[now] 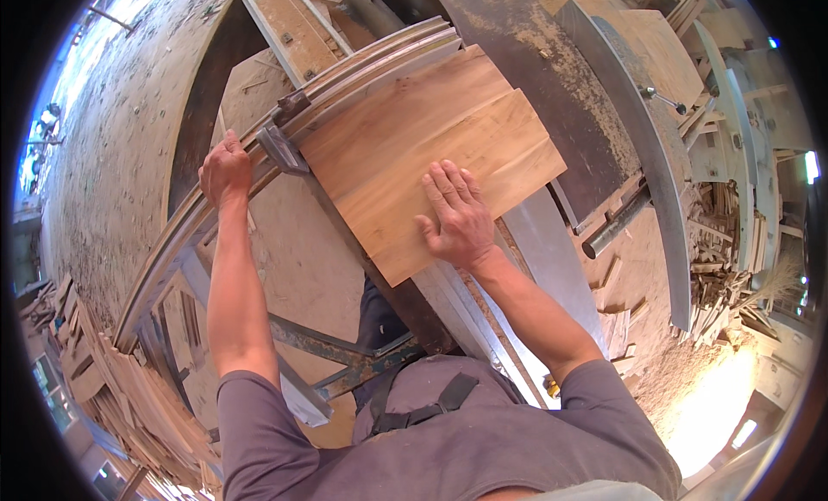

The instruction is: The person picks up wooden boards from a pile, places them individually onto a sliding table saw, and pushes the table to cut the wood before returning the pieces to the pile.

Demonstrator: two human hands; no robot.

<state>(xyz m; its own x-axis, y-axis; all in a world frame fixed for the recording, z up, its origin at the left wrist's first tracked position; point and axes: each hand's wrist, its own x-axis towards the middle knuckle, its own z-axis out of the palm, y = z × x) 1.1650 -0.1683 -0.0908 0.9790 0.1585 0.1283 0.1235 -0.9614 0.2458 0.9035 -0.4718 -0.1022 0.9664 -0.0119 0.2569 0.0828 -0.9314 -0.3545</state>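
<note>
A flat panel of pale wood strips [388, 156] lies at a slant across a machine table, its far edge along a long rail [371, 68]. My right hand [457, 215] rests on the panel's near right part, open, with fingers stretched and the thumb apart. My left hand [227, 171] is closed in a fist around the rail's edge, left of the panel. Between that hand and the panel, a metal stop block [282, 149] sits on the rail by the panel's left corner. The undersides of the left fingers are hidden.
A dark machine top strewn with sawdust [552, 78] lies beyond the panel. On its right stands a long curved-looking metal beam [660, 182]. A round bar [614, 223] juts out nearby. Wood offcuts are heaped at left [129, 389] and right [720, 281].
</note>
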